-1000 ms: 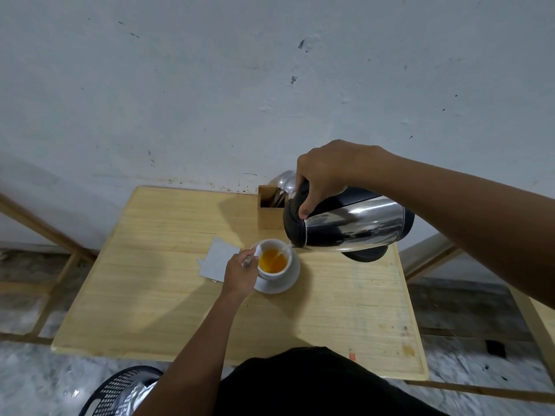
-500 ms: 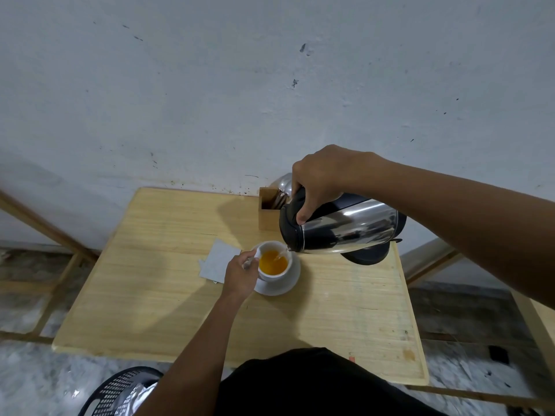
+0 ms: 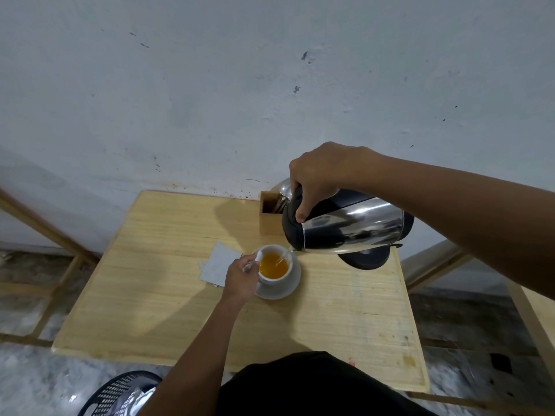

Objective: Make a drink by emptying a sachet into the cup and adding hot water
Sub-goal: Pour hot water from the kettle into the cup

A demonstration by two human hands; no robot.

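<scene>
Right hand (image 3: 322, 172) grips the tipped kettle (image 3: 345, 228) and pours water into the cup (image 3: 274, 265) on its saucer (image 3: 283, 291), left hand (image 3: 241, 279) closed on the handle (sachet looks emptied already), so only filling up seems left.

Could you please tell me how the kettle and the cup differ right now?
The kettle is shiny steel with black trim; the cup is white. The kettle is held in the air, tipped over, by the right hand; the cup stands upright on its saucer, steadied by the left hand. The kettle pours water; the cup holds orange drink. Both are gripped.
</scene>
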